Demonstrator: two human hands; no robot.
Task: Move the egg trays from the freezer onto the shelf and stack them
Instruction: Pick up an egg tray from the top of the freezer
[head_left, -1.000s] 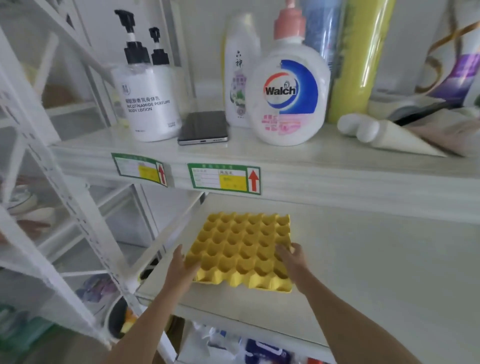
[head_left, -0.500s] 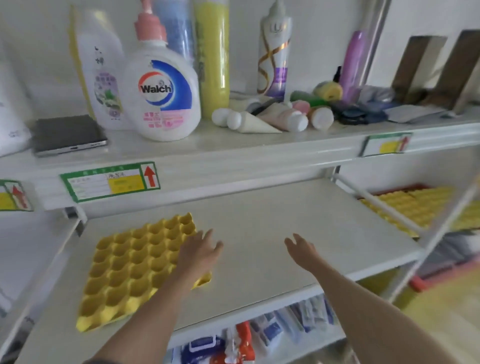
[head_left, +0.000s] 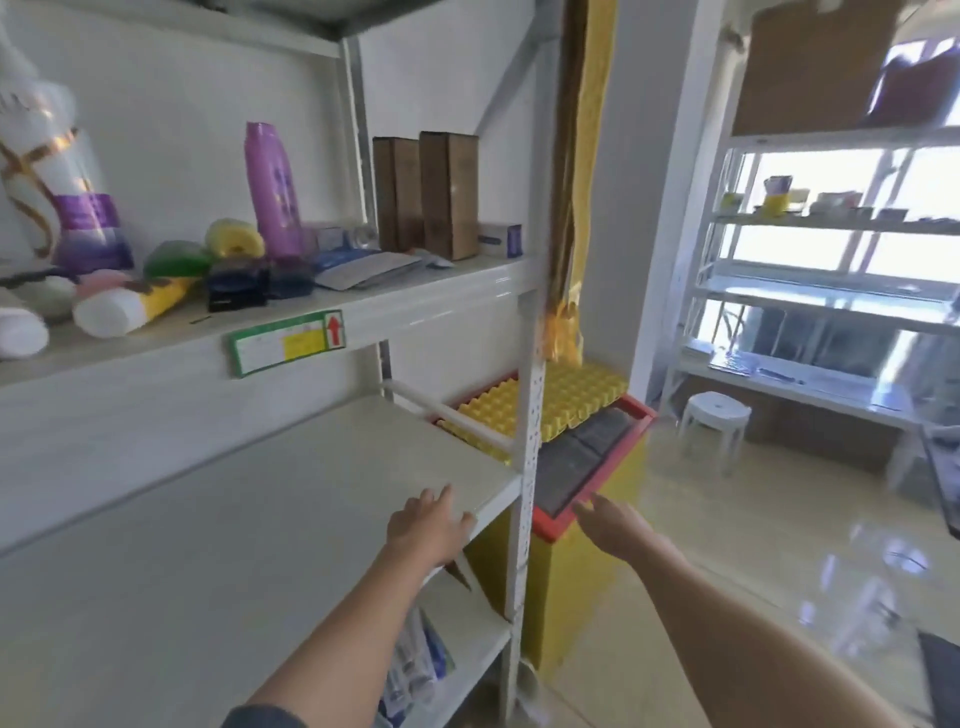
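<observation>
Yellow egg trays (head_left: 576, 397) lie on top of the yellow chest freezer (head_left: 592, 571) with its red rim, right of the shelf unit and partly behind the white perforated upright (head_left: 530, 441). The white middle shelf (head_left: 234, 545) fills the left of the view. My left hand (head_left: 428, 530) hovers over the shelf's right front corner, fingers spread, holding nothing. My right hand (head_left: 613, 527) reaches out just in front of the freezer's near corner, fingers apart and empty. The tray placed on the shelf is out of view to the left.
Bottles, tubes and brown boxes (head_left: 426, 195) crowd the upper shelf (head_left: 260, 322). A white stool (head_left: 714, 423) stands on the glossy floor beyond the freezer. Another white rack (head_left: 831, 291) lines the window at the right. Packets sit on the lower shelf.
The view has swung right, from the shelf with the yellow tray toward the freezer. Both hands let go of that tray and moved right, now empty.
</observation>
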